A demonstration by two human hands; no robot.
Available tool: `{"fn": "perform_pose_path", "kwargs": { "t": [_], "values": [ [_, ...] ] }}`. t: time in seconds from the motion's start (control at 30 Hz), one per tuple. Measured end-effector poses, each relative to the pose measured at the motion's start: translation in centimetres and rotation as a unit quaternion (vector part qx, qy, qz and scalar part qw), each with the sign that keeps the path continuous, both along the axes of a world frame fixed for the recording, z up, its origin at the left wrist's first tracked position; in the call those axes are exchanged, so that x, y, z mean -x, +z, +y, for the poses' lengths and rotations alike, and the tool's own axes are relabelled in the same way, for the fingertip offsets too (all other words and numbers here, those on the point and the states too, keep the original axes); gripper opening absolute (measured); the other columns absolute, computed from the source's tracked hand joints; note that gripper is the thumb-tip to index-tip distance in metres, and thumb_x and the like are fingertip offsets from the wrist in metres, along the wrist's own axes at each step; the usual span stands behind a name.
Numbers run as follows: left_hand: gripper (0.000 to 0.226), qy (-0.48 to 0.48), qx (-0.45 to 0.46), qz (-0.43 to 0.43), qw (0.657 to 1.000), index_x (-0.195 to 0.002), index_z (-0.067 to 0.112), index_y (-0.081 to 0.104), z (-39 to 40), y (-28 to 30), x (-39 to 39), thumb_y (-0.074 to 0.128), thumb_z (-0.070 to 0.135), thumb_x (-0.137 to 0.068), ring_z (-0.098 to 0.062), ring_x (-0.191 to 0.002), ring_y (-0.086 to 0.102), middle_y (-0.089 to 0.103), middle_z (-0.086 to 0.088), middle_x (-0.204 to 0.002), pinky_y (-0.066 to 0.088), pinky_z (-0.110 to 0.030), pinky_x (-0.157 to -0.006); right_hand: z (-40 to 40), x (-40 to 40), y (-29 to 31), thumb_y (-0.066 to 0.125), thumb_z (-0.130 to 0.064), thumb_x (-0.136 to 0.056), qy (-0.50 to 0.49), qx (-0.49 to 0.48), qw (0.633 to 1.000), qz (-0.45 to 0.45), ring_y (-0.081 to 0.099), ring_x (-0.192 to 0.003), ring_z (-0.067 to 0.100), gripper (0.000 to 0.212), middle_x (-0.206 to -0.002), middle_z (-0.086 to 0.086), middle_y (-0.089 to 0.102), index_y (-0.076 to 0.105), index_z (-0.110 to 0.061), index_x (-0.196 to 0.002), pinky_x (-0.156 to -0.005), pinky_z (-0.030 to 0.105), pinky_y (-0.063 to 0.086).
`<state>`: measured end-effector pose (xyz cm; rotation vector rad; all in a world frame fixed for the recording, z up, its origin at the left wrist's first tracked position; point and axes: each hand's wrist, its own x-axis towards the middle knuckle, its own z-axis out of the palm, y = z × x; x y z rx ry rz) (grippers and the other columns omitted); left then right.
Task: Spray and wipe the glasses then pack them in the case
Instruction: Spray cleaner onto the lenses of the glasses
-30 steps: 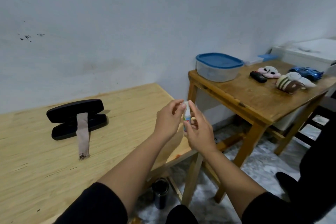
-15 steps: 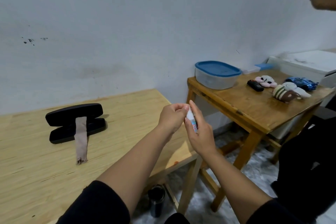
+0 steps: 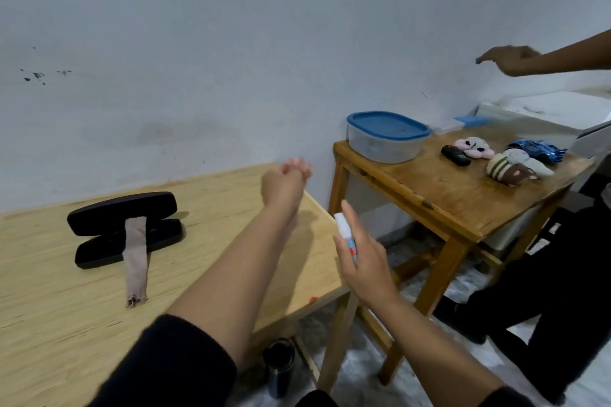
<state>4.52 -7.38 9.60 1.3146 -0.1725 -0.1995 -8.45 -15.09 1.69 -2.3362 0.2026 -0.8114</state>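
Note:
My right hand (image 3: 363, 261) holds a small white spray bottle (image 3: 345, 235) upright beyond the right edge of the light wooden table (image 3: 49, 324). My left hand (image 3: 284, 182) is raised above the table's far right corner with its fingertips pinched together; whether they hold something small is not visible. A black glasses case (image 3: 99, 238) lies open at the table's left. A grey-brown cloth strip (image 3: 135, 261) is draped across the case and onto the tabletop. No glasses are in sight.
A darker wooden side table (image 3: 463, 201) stands at the right with a blue-lidded container (image 3: 386, 135), a black remote and small toys. Another person's arm (image 3: 529, 59) reaches in at the upper right. A dark flask (image 3: 279, 363) stands on the floor.
My left hand has pulled up and away from the top of the bottle. My right hand has lowered with the bottle. The other person's arm has reached further into view.

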Motion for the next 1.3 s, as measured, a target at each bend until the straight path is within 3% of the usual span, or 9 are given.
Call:
{"fn": "perform_pose_path", "kwargs": {
  "t": [0.13,0.23,0.33,0.53,0.63,0.8,1.03,1.23,1.3],
  "values": [
    [0.013,-0.003,-0.147,-0.146,0.978,-0.090,0.022,0.066,1.6,-0.2,-0.3,0.054,0.027,-0.089,-0.011,-0.092,0.065,0.071,0.004,-0.094,0.047,-0.027,-0.084,-0.5,0.2,-0.4,0.041,-0.033,-0.096,-0.002,-0.050,0.999,-0.005,0.050,-0.122,0.013,0.051,-0.142,-0.011,0.040,0.018,-0.039,-0.142,-0.097,0.031,0.046],
    [0.009,-0.032,-0.191,-0.180,0.964,-0.095,0.028,0.064,1.7,-3.5,1.6,0.058,0.025,-0.087,-0.010,-0.093,0.065,0.072,0.003,-0.096,0.047,-0.025,-0.084,-0.3,-0.5,0.5,0.044,-0.025,-0.096,-0.007,-0.068,0.997,-0.039,0.037,-0.117,-0.012,0.046,-0.136,-0.022,0.033,0.030,-0.033,-0.139,-0.092,0.001,0.031],
    [0.012,-0.060,-0.230,-0.187,0.953,-0.097,0.025,0.066,2.0,-6.7,2.0,0.061,0.021,-0.087,-0.010,-0.092,0.065,0.070,0.006,-0.093,0.049,-0.027,-0.085,-0.4,-0.6,0.7,0.043,-0.028,-0.092,-0.016,-0.062,0.997,-0.053,0.034,-0.110,-0.018,0.045,-0.133,-0.020,0.037,0.037,-0.023,-0.136,-0.084,-0.008,0.026],
    [0.013,-0.091,-0.264,-0.136,0.950,-0.089,0.027,0.063,2.7,-9.1,3.4,0.063,0.014,-0.085,0.000,-0.081,0.059,0.066,0.008,-0.091,0.043,-0.005,-0.058,-0.8,-0.2,0.5,0.047,-0.021,-0.094,-0.033,-0.069,0.996,-0.056,0.052,-0.089,-0.003,0.039,-0.120,-0.016,0.042,0.036,-0.025,-0.131,-0.078,0.009,0.039],
    [0.013,-0.090,-0.292,-0.136,0.942,-0.090,0.027,0.063,2.6,-9.9,3.4,0.065,0.015,-0.084,-0.002,-0.084,0.062,0.068,0.008,-0.090,0.047,-0.015,-0.073,-0.6,-0.2,0.4,0.046,-0.021,-0.095,-0.036,-0.072,0.995,-0.056,0.055,-0.087,0.009,0.038,-0.115,-0.015,0.043,0.035,-0.025,-0.130,-0.076,0.020,0.044],
    [0.016,-0.105,-0.331,-0.160,0.924,-0.089,0.031,0.061,2.5,-10.4,3.4,0.065,0.016,-0.084,-0.006,-0.088,0.062,0.068,0.009,-0.091,0.048,-0.021,-0.081,-0.4,-0.1,0.3,0.046,-0.015,-0.095,-0.035,-0.063,0.996,-0.051,0.053,-0.073,0.006,0.038,-0.100,-0.029,0.040,0.035,-0.020,-0.130,-0.064,0.004,0.039],
    [0.032,-0.120,-0.361,-0.184,0.906,-0.116,0.025,0.058,2.7,-10.4,3.4,0.064,0.022,-0.085,-0.010,-0.102,0.060,0.066,0.003,-0.113,0.047,-0.025,-0.094,0.1,-0.1,0.7,0.047,-0.016,-0.094,-0.040,-0.061,0.997,-0.040,0.047,-0.069,0.006,0.038,-0.090,-0.016,0.041,0.036,-0.021,-0.131,-0.063,0.004,0.040],
    [0.037,-0.080,-0.421,-0.210,0.879,-0.129,0.025,0.048,3.5,-9.4,3.0,0.051,0.032,-0.093,-0.021,-0.117,0.053,0.056,-0.002,-0.129,0.042,-0.032,-0.098,0.2,-0.5,1.2,0.043,-0.023,-0.096,-0.035,-0.023,0.999,-0.024,0.060,-0.089,0.020,0.040,-0.122,-0.005,0.047,0.031,-0.028,-0.133,-0.079,0.041,0.052],
    [0.039,-0.062,-0.457,-0.238,0.855,-0.131,0.020,0.047,4.1,-8.7,2.4,0.047,0.033,-0.094,-0.024,-0.121,0.048,0.053,-0.007,-0.132,0.039,-0.035,-0.101,0.3,-0.6,1.4,0.042,-0.025,-0.096,-0.039,-0.013,0.999,-0.024,0.061,-0.085,0.024,0.040,-0.116,0.002,0.053,0.030,-0.030,-0.133,-0.078,0.047,0.053]
  ]
}}
